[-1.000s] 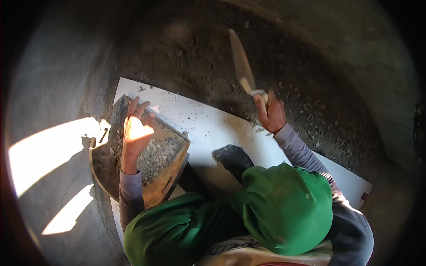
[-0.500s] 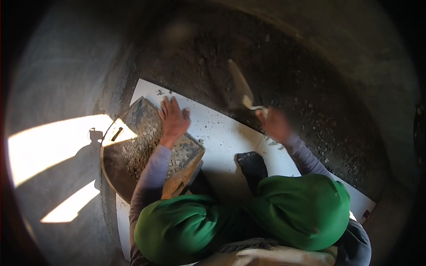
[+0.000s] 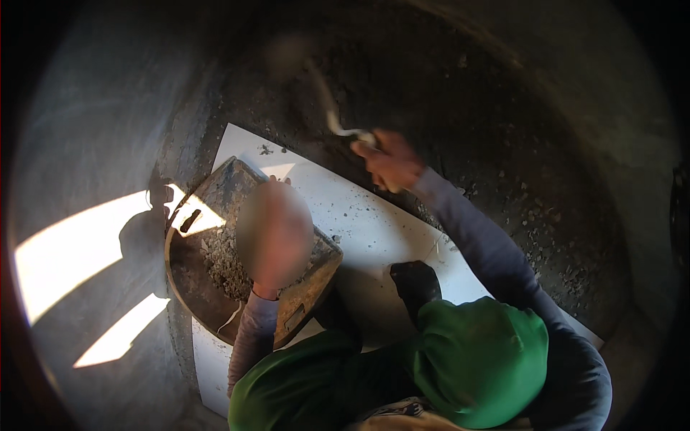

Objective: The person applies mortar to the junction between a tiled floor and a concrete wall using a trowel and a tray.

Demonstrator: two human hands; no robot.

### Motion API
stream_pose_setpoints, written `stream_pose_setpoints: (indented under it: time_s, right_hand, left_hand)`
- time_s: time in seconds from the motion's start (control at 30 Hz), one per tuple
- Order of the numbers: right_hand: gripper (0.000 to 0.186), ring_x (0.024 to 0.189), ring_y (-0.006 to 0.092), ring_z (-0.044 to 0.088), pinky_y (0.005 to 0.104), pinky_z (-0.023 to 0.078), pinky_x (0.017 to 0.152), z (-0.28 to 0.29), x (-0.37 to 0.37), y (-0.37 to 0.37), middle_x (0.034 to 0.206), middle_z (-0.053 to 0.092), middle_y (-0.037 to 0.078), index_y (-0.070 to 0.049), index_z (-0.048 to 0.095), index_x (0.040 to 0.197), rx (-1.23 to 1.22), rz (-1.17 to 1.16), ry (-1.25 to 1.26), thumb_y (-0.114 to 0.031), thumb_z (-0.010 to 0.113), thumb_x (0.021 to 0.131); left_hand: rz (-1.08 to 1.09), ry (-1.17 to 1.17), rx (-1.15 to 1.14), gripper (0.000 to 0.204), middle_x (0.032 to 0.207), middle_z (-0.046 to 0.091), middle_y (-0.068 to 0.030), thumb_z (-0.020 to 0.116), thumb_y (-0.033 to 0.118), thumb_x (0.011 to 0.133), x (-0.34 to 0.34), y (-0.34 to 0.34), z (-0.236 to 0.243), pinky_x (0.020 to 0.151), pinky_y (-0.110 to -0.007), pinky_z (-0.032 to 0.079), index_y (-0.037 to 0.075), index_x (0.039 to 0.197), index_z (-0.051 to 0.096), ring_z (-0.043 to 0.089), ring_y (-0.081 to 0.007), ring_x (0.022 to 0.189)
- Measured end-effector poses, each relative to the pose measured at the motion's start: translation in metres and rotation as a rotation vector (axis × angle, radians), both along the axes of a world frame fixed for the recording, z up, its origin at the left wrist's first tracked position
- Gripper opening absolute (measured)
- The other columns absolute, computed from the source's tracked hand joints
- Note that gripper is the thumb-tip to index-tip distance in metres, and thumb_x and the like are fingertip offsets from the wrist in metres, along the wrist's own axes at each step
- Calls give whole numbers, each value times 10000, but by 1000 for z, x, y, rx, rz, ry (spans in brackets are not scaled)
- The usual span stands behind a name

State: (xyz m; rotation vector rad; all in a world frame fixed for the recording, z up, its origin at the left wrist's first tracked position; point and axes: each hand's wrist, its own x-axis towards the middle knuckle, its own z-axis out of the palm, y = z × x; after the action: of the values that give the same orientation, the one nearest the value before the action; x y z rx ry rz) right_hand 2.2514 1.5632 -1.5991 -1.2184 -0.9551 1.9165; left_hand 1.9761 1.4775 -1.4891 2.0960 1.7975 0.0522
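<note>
My right hand (image 3: 392, 159) is closed round the handle of a trowel (image 3: 328, 108), out over the dark, dusty floor. The trowel's blade is thin and smeared by motion, pointing up and to the left. A worn, shallow pan (image 3: 188, 287) with slot handles lies at the left and holds grey rubble (image 3: 224, 260). My left hand (image 3: 277, 230) is over the pan's right part, near its far right edge. A blur covers most of that hand; only a few fingertips show, so its grip cannot be made out.
A white board (image 3: 374, 223) with scattered crumbs lies under the pan and my feet. Loose debris (image 3: 550, 251) is strewn over the dark floor at the right. A grey curved wall (image 3: 93, 165) with sunlit patches rises at the left. My green-covered knees (image 3: 481, 359) are close below.
My right hand has swung left and farther away with the trowel. My left hand has moved slightly nearer to me. The pan has shifted a little to the right and nearer.
</note>
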Motion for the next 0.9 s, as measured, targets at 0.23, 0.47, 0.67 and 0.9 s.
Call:
stream_pose_setpoints:
  time_s: [0.23, 0.47, 0.67, 0.9]
  right_hand:
    - [332, 462, 154, 561, 348, 458, 410, -60, 14, -5, 673, 565, 19, -52, 620, 1094, -254, -263, -44, -377, 686, 1097]
    - [392, 451, 131, 538, 334, 433, 403, -2, 86, -7, 620, 542, 8, -77, 618, 1105, 134, -652, -80, -467, 662, 1105]
    - [455, 456, 170, 563, 369, 466, 434, -23, 115, 23, 616, 549, 28, -54, 632, 1132, -86, -395, -294, -508, 605, 1122]
    - [442, 672, 422, 766, 564, 580, 591, -70, 127, 16, 873, 755, 312, 12, 723, 1139, -155, -274, -320, -400, 563, 1113]
  left_hand:
    - [-5, -58, -85, 589, 1796, 202, -314, 619, 140, 1116, 3, -18, 32, 1291, -547, 375, 27, 1663, 434, 239, -501, 1659]
    - [47, 79, -102, 471, 1789, 284, -264, 590, 186, 1136, -9, -31, 38, 1219, -521, 460, -8, 1563, 556, 430, -486, 1571]
    - [-19, -34, -115, 410, 1782, 336, -232, 603, 198, 1118, 48, -10, 77, 1207, -479, 464, -7, 1468, 657, 473, -427, 1554]
    - [-208, 76, 64, 377, 1684, 457, -296, 668, 89, 1034, 40, -5, 100, 1103, -467, 542, -3, 1397, 712, 610, -430, 1415]
